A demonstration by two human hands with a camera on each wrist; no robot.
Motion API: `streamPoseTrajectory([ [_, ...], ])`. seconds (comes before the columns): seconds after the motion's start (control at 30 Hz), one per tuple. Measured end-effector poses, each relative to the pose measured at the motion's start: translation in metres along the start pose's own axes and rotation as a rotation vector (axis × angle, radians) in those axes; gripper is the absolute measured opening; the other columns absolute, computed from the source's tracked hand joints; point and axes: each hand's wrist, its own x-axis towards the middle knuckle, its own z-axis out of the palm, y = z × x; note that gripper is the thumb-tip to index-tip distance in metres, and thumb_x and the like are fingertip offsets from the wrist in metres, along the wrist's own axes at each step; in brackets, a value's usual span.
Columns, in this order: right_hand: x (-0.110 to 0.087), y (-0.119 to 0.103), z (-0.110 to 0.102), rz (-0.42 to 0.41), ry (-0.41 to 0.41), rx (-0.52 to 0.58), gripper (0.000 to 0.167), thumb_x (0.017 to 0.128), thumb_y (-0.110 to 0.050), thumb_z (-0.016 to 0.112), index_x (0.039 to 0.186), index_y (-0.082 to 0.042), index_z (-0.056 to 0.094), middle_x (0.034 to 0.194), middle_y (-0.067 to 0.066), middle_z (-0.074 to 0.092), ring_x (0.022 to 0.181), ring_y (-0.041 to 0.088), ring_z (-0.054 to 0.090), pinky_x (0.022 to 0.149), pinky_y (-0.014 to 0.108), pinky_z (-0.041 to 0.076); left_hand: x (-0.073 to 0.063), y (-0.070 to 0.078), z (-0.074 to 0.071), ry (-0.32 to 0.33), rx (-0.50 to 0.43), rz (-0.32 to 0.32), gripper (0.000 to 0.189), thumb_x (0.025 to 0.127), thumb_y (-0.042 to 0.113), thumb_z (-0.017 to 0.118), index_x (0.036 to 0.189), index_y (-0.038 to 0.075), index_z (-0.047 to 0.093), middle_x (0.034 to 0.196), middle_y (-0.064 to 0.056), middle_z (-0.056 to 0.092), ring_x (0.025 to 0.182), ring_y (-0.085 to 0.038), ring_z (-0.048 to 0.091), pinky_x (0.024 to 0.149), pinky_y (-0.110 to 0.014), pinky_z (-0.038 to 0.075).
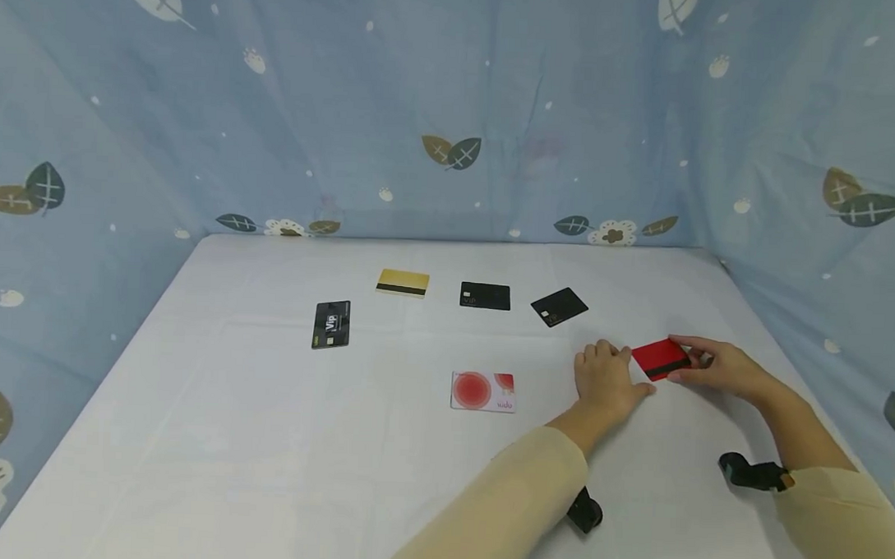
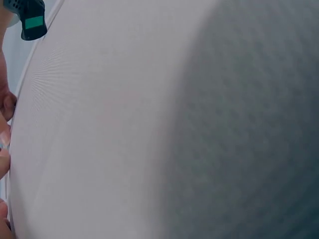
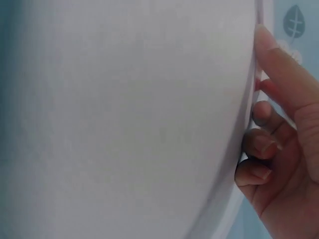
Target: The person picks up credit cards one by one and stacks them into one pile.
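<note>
A red card with a black stripe (image 1: pixel 662 360) lies between the two hands at the right of the white table. My right hand (image 1: pixel 725 371) pinches its right end between thumb and fingers. At the card's left end, my left hand (image 1: pixel 607 382) holds its corners with forefinger and thumb. The right wrist view shows the right hand (image 3: pixel 286 129) at its edge, the other fingers curled; only a thin red sliver appears there. In the left wrist view, parts of fingers (image 2: pixel 4 162) show at the left edge, and the card cannot be made out.
A white and red card (image 1: pixel 484 392) lies left of the left hand. Farther back are two black cards (image 1: pixel 485 296) (image 1: pixel 559 306), a gold card (image 1: pixel 403 283) and a black Vip card (image 1: pixel 332 325). Blue patterned cloth (image 1: pixel 454 82) surrounds the white table (image 1: pixel 264 454).
</note>
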Motion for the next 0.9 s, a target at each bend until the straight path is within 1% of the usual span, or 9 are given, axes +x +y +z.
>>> streamPoseTrajectory([
  [0.1,-0.003,-0.004,0.003,-0.004,0.004,0.015,0.068,0.079,-0.025,0.077,0.133,0.005,0.048,0.083,0.006,0.047,0.069,0.009,0.042,0.056,0.024,0.037,0.000,-0.001,0.000,0.007,0.003,0.018,0.067,0.076,0.073,0.056,0.134,0.038,0.051,0.119,0.012,0.048,0.100,-0.004,0.041,0.076,-0.022,0.029],
  [0.27,-0.003,-0.009,0.007,-0.007,0.014,0.047,0.068,0.080,-0.027,0.076,0.133,0.005,0.047,0.081,0.005,0.047,0.065,0.007,0.042,0.053,0.025,0.035,0.001,-0.007,0.000,0.041,0.015,0.001,0.066,0.077,0.072,0.056,0.132,0.036,0.053,0.117,0.012,0.050,0.101,-0.005,0.043,0.078,-0.022,0.030],
  [0.43,-0.003,-0.010,0.008,0.006,0.023,0.032,0.064,0.080,-0.025,0.076,0.130,0.005,0.050,0.082,0.005,0.052,0.067,0.008,0.045,0.055,0.024,0.038,0.002,-0.015,0.001,0.061,-0.057,0.014,0.059,0.079,0.066,0.060,0.128,0.033,0.056,0.113,0.011,0.053,0.101,-0.004,0.045,0.080,-0.021,0.032],
  [0.57,-0.002,-0.011,0.006,0.011,0.024,0.067,0.059,0.080,-0.023,0.076,0.127,0.004,0.051,0.081,0.007,0.052,0.067,0.008,0.044,0.056,0.024,0.039,0.005,-0.020,0.001,0.069,-0.095,0.026,0.054,0.079,0.062,0.064,0.124,0.034,0.057,0.111,0.012,0.054,0.101,-0.003,0.047,0.080,-0.021,0.034],
  [0.67,-0.003,-0.011,0.007,0.043,0.013,0.118,0.054,0.079,-0.022,0.077,0.121,0.003,0.053,0.080,0.007,0.050,0.066,0.010,0.044,0.055,0.025,0.039,0.006,-0.021,0.000,0.044,-0.114,0.050,0.056,0.079,0.060,0.065,0.127,0.033,0.056,0.111,0.012,0.054,0.100,-0.004,0.047,0.079,-0.021,0.033],
  [0.77,-0.006,-0.011,0.009,0.058,0.003,0.139,0.049,0.078,-0.022,0.078,0.113,0.002,0.053,0.080,0.007,0.048,0.068,0.011,0.045,0.055,0.025,0.041,0.004,-0.022,-0.001,0.005,-0.109,0.077,0.060,0.079,0.060,0.065,0.132,0.033,0.054,0.113,0.011,0.053,0.100,-0.004,0.046,0.079,-0.020,0.033],
  [0.9,-0.008,-0.012,0.013,0.029,0.004,0.143,0.045,0.077,-0.020,0.078,0.109,0.001,0.054,0.080,0.006,0.047,0.070,0.012,0.045,0.056,0.025,0.041,0.002,-0.025,-0.003,-0.029,-0.065,0.123,0.065,0.079,0.063,0.062,0.136,0.035,0.050,0.115,0.012,0.051,0.100,-0.004,0.044,0.078,-0.020,0.032],
])
